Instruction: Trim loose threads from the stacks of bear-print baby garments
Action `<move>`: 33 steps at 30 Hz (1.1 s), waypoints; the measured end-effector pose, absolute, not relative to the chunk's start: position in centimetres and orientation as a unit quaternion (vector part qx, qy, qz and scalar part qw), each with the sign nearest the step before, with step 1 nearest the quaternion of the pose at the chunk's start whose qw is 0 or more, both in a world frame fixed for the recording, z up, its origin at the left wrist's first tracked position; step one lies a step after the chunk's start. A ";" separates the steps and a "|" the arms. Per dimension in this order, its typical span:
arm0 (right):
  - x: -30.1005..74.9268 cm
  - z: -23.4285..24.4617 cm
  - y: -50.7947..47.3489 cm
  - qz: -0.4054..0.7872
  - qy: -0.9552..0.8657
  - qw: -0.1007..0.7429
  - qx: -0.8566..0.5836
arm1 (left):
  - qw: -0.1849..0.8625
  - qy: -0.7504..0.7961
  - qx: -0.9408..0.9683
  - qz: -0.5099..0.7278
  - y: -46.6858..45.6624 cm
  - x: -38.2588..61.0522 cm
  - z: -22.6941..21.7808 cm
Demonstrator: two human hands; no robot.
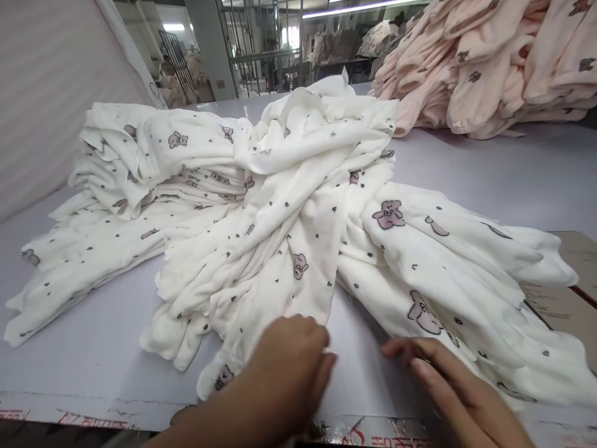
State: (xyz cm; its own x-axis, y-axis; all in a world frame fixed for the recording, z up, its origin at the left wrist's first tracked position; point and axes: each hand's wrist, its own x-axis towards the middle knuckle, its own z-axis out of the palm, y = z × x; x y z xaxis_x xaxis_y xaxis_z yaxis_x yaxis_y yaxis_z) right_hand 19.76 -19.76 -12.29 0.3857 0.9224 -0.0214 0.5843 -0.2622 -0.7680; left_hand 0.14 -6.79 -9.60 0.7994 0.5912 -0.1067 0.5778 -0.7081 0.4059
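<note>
A heap of white garments point(289, 205) printed with small pink bears and dark marks lies spread across the grey table point(489, 174). My left hand point(284, 364) is at the near edge of the heap, fingers curled and pinching the hem of a white garment piece point(275, 292). My right hand point(448, 379) lies beside it on the table, fingers stretched out and resting against the lower edge of another white piece point(443, 298) on the right. The fingertips of both hands are close together.
A large pile of pale pink garments point(489, 62) sits at the far right of the table. A flat cardboard piece point(569, 292) lies at the right edge. A ribbed white panel point(46, 87) leans on the left. Metal racks point(261, 43) stand behind.
</note>
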 end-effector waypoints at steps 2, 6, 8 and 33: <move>20.6 -13.0 -19.0 0.235 -0.513 0.315 -0.763 | 0.227 0.242 0.943 0.011 -7.8 4.4 -11.4; 23.2 -13.5 -18.3 0.137 -0.486 0.300 -0.810 | 0.239 0.220 0.944 0.047 -7.8 10.6 -14.9; 24.1 -13.2 -18.0 0.129 -0.480 0.302 -0.814 | 0.260 0.214 0.940 0.057 -7.4 12.2 -15.7; 16.5 -11.2 -17.0 0.213 -0.533 0.448 -0.685 | 0.650 0.222 0.694 0.216 -5.8 0.6 -8.0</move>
State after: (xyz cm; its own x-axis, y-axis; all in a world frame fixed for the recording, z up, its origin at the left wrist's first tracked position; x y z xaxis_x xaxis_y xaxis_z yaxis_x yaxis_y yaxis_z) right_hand 16.45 -17.01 -11.22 0.3400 0.9220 0.1851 0.5396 -0.0301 -0.8414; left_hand 0.61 -5.78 -7.95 0.8080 0.5890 0.0111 0.0278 -0.0569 0.9980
